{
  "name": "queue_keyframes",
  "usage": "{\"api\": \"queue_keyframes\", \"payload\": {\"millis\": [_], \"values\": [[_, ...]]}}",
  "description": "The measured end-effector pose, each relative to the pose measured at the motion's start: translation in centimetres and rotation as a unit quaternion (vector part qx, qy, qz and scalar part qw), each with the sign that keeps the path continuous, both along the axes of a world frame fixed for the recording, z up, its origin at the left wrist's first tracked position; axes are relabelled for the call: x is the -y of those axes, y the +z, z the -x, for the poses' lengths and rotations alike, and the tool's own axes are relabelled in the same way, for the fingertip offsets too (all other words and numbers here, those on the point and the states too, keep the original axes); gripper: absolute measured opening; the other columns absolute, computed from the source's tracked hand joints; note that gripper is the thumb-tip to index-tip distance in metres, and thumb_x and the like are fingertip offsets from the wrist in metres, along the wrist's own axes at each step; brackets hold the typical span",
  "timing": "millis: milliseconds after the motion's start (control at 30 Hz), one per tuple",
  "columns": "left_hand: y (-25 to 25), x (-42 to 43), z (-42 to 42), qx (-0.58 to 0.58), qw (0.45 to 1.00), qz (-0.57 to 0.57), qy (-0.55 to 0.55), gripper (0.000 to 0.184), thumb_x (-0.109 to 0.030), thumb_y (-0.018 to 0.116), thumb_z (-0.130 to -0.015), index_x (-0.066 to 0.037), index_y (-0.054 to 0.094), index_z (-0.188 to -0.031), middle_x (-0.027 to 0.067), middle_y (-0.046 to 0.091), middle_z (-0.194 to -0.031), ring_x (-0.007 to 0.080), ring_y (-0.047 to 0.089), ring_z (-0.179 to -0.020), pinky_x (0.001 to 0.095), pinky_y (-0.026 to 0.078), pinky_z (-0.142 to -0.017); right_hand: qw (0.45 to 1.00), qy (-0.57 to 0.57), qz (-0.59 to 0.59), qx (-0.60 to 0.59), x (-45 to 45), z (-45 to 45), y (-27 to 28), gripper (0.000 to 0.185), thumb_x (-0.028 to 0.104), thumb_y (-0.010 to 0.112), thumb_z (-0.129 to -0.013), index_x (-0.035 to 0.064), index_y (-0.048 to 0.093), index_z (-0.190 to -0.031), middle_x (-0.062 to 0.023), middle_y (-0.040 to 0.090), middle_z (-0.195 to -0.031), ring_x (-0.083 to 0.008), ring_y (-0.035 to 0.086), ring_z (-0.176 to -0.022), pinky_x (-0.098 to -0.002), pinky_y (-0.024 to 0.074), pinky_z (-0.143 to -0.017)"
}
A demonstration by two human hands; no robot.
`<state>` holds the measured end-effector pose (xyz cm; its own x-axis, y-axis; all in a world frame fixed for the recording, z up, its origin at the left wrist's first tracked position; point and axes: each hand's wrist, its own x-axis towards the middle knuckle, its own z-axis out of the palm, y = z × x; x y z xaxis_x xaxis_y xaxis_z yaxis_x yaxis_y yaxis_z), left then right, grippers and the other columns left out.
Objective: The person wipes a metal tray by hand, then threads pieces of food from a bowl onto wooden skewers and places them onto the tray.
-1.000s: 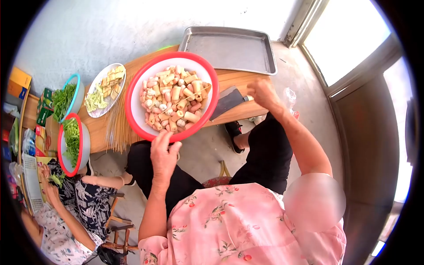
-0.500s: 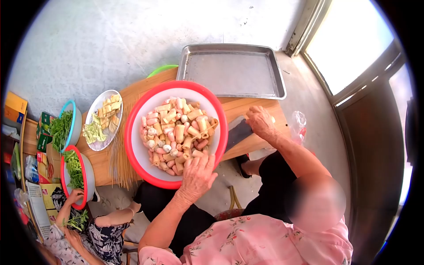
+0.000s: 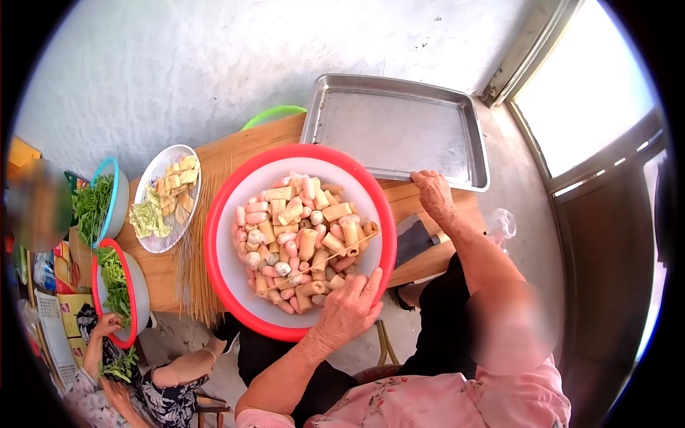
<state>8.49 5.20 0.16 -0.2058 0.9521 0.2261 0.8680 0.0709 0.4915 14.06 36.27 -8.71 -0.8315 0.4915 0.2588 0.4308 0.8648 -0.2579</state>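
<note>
A large red-rimmed basin [image 3: 217, 239] holds pale pink sausage pieces, beige tube-shaped pieces and speckled balls. A thin bamboo skewer [image 3: 325, 265] lies across the food. My left hand [image 3: 348, 312] grips the basin's near right rim, fingers over the edge and beside the food. At the front rim of the metal baking tray [image 3: 396, 132], my right hand [image 3: 434, 196] has its fingertips closed on the edge. Below that hand, a dark-bladed cleaver [image 3: 412, 241] lies on the wooden table, touched by neither hand.
Loose bamboo skewers [image 3: 191, 264] lie left of the basin. Beyond them are an oval plate [image 3: 145, 187] of cut pieces, a blue-rimmed basin [image 3: 121, 207] and a smaller red-rimmed basin [image 3: 141, 289] of greens. Another person's hand [image 3: 108, 324] is at that basin. A plastic bag [image 3: 501, 225] hangs by the table's right end.
My right hand has left the cleaver and moved up to the tray's front rim. My left hand stays at the big basin's rim. The view has shifted slightly.
</note>
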Motion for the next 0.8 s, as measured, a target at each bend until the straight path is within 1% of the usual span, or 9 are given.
{"api": "queue_keyframes", "payload": {"millis": [133,367,400,467,533,600,667,733,800], "values": [[-0.2,0.0,0.1,0.023,1.000,0.014,0.002,0.067,-0.017,0.073,-0.067,0.000,0.047,-0.126,0.0107,0.050,-0.089,0.0240,0.058,-0.077,0.0326,0.051,-0.064,1.000,0.011,-0.007,0.003,0.3,0.8,0.1,0.027,-0.001,0.046,-0.075,0.0099,0.061,-0.094,-0.0089,0.061,-0.087,-0.0298,0.056,-0.086,-0.0404,0.0429,-0.075],[0.4,0.4,0.3,0.034,0.999,0.024,0.017,0.067,-0.020,0.073,-0.068,0.001,0.047,-0.126,0.0110,0.050,-0.089,0.0239,0.058,-0.078,0.0319,0.050,-0.066,1.000,0.018,0.003,-0.017,0.2,1.3,-0.4,0.027,-0.001,0.045,-0.076,0.0108,0.061,-0.094,-0.0091,0.060,-0.084,-0.0309,0.057,-0.085,-0.0412,0.0442,-0.074],[0.4,0.4,0.3,0.036,0.999,0.005,0.015,0.067,-0.024,0.074,-0.068,0.001,0.047,-0.125,0.0107,0.050,-0.089,0.0239,0.058,-0.077,0.0319,0.050,-0.065,1.000,0.020,0.016,0.010,0.2,1.2,0.1,0.027,0.000,0.046,-0.077,0.0102,0.061,-0.097,-0.0114,0.062,-0.089,-0.0323,0.057,-0.088,-0.0425,0.0450,-0.075],[0.2,0.6,0.3,0.041,0.999,-0.007,0.034,0.068,-0.027,0.074,-0.068,0.001,0.048,-0.124,0.0104,0.050,-0.088,0.0239,0.058,-0.077,0.0319,0.050,-0.065,0.999,0.010,0.007,-0.045,0.3,1.2,0.4,0.030,0.001,0.051,-0.077,0.0083,0.060,-0.105,-0.0152,0.062,-0.097,-0.0344,0.057,-0.094,-0.0431,0.0456,-0.079],[-0.2,0.7,0.4,0.060,0.994,-0.088,0.039,0.066,-0.031,0.074,-0.068,0.001,0.051,-0.120,0.0092,0.051,-0.086,0.0236,0.058,-0.075,0.0319,0.049,-0.063,0.996,-0.005,0.030,-0.087,0.4,1.2,1.4,0.034,0.004,0.060,-0.077,0.0062,0.059,-0.111,-0.0181,0.061,-0.104,-0.0369,0.057,-0.097,-0.0415,0.0469,-0.081],[-0.2,0.8,0.7,0.069,0.991,-0.106,0.051,0.055,-0.031,0.073,-0.068,0.000,0.055,-0.110,0.0076,0.051,-0.081,0.0222,0.057,-0.073,0.0318,0.048,-0.060,0.992,0.004,0.074,-0.104,0.5,1.3,2.6,0.035,0.006,0.065,-0.076,0.0046,0.060,-0.111,-0.0177,0.061,-0.104,-0.0342,0.060,-0.094,-0.0378,0.0485,-0.080],[-0.6,0.7,1.0,0.075,0.981,-0.164,0.077,0.041,-0.028,0.072,-0.070,-0.001,0.058,-0.098,0.0072,0.050,-0.076,0.0212,0.057,-0.071,0.0316,0.048,-0.058,0.988,0.013,0.119,-0.097,1.8,1.6,4.8,0.029,0.008,0.064,-0.079,0.0031,0.062,-0.107,-0.0162,0.063,-0.103,-0.0291,0.063,-0.088,-0.0345,0.0491,-0.077],[0.1,1.2,2.0,0.066,0.974,-0.193,0.102,0.032,-0.025,0.070,-0.072,-0.003,0.058,-0.092,0.0070,0.048,-0.072,0.0212,0.057,-0.071,0.0317,0.047,-0.057,0.986,0.045,0.142,-0.073,3.9,2.0,7.5,0.026,0.008,0.061,-0.081,0.0018,0.063,-0.106,-0.0143,0.064,-0.102,-0.0233,0.063,-0.086,-0.0322,0.0482,-0.077],[0.5,2.1,3.3,0.083,0.967,-0.198,0.139,0.027,-0.022,0.069,-0.074,-0.004,0.058,-0.090,0.0067,0.052,-0.073,0.0214,0.057,-0.070,0.0334,0.047,-0.058,0.979,0.078,0.185,-0.031,7.0,2.5,10.2,0.026,0.008,0.059,-0.083,0.0010,0.062,-0.107,-0.0131,0.064,-0.100,-0.0221,0.063,-0.085,-0.0314,0.0479,-0.076]]}}
